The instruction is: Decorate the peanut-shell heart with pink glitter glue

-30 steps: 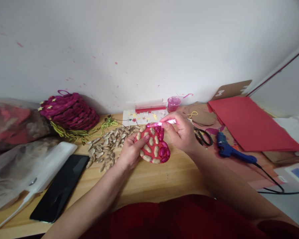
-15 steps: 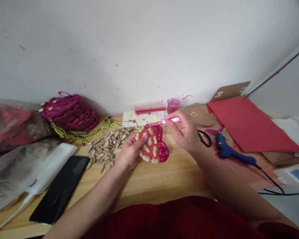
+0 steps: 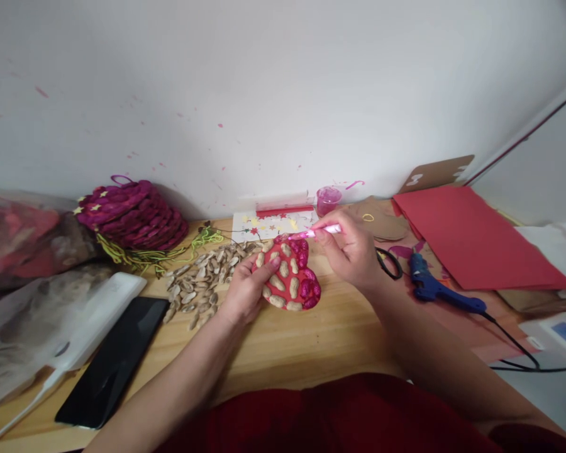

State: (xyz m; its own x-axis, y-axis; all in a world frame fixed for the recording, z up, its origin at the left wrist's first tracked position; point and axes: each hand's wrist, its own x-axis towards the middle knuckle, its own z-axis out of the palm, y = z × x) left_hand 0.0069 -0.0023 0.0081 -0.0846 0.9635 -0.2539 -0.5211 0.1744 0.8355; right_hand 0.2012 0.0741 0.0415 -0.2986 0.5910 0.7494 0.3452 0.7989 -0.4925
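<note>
Your left hand (image 3: pixel 245 286) holds a flat red piece with a lobed edge (image 3: pixel 285 283), thumb pressed on its face and fingers curled beneath, above the pale wooden worktop (image 3: pixel 311 346). Tan peanut shells are stuck across its face, while those along the edge toward your right hand (image 3: pixel 351 248) are coated in glossy magenta. That right hand pinches a slim white tool with a pink-smeared front end (image 3: pixel 306 234) between thumb and fingers, its tip at the piece's far edge; you cannot tell here whether it touches. A second ago the tip lay further toward the left hand's side along that edge; since then you have drawn it back a little toward the right, and the hand with it. The left hand's grip is unchanged, and the piece has barely shifted. The heap of loose tan peanut shells (image 3: pixel 200 280) lies as before, just beyond and to the left of your left hand. Past the right hand stands a clear plastic cup stained pink (image 3: pixel 328 202); to that hand's right the blue glue gun (image 3: pixel 431 288) has stayed put, as has the black phone (image 3: pixel 113 362) left of your left forearm.
</note>
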